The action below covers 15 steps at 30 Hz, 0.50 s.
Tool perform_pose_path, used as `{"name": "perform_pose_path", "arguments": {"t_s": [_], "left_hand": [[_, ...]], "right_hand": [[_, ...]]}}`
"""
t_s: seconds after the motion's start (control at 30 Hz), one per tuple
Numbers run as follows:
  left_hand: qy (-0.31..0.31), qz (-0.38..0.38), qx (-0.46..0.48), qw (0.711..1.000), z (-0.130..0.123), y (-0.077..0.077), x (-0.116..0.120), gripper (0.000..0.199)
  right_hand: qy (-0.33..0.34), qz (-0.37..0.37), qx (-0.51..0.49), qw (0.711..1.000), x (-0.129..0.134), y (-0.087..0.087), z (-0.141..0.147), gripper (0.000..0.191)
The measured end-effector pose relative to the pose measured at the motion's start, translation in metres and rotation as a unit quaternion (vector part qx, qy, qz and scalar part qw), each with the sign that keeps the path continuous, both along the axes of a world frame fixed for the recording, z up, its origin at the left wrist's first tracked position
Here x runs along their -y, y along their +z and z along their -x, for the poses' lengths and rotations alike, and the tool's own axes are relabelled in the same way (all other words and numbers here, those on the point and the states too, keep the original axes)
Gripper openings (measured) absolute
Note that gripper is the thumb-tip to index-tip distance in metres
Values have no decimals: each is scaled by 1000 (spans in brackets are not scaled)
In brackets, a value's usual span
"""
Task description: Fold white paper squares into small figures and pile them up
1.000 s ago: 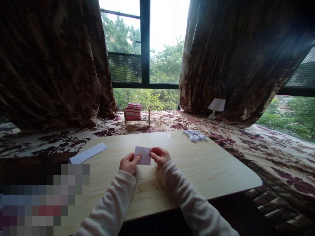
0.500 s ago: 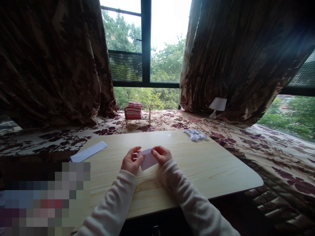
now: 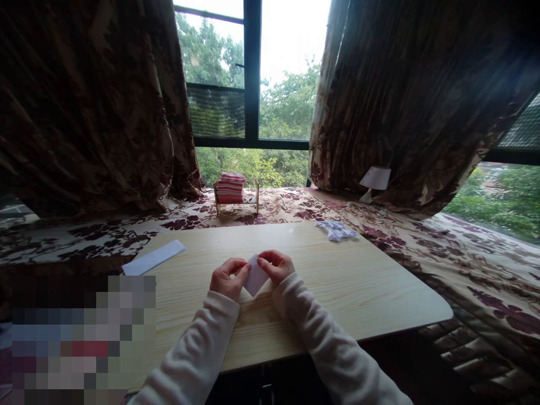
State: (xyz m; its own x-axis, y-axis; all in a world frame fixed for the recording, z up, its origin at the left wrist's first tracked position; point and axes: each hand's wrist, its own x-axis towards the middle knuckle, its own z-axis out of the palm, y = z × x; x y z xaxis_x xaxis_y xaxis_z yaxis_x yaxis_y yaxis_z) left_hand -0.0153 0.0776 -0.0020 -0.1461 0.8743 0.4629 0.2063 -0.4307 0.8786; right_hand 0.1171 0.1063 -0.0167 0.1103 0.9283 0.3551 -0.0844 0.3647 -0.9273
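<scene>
A small white piece of paper (image 3: 255, 280) is held above the middle of the wooden table (image 3: 337, 287), one corner pointing down toward me. My left hand (image 3: 229, 277) pinches its left edge between thumb and fingers. On the opposite side, my right hand (image 3: 276, 266) grips the upper right edge with thumb and curled fingers. Both hands are close together, with the paper between them. A long folded strip of white paper (image 3: 154, 257) lies at the table's left edge. Several crumpled paper pieces (image 3: 336, 231) sit near the far right corner.
Behind the table, a small wooden rack (image 3: 251, 201) carries a stack of pink striped cloths (image 3: 230, 188) on the flowered cover (image 3: 287, 205). A small white lamp (image 3: 375, 179) stands at the back right by the curtain (image 3: 379, 84). A blurred patch hides the lower left.
The paper has turned and shows a narrower, diamond-like shape. My left hand has moved slightly right, nearer my right hand. The view has shifted a little.
</scene>
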Motion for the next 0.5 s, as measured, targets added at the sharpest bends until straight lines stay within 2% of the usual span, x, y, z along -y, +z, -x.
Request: {"name": "perform_pose_path", "arguments": {"t_s": [0.17,0.37,0.5], "left_hand": [[13,9,8,1000,-1,-5,-2,19],[24,-5,-5,1000,-2,-3,-1,16],[29,-19,-18,999,-2,-1,1,14]], "right_hand": [[9,-1,-11,1000,-1,-2,1,15],[17,1,-30,999,-2,-4,2,30],[16,7,-21,1000,-1,-4,3,23]]}}
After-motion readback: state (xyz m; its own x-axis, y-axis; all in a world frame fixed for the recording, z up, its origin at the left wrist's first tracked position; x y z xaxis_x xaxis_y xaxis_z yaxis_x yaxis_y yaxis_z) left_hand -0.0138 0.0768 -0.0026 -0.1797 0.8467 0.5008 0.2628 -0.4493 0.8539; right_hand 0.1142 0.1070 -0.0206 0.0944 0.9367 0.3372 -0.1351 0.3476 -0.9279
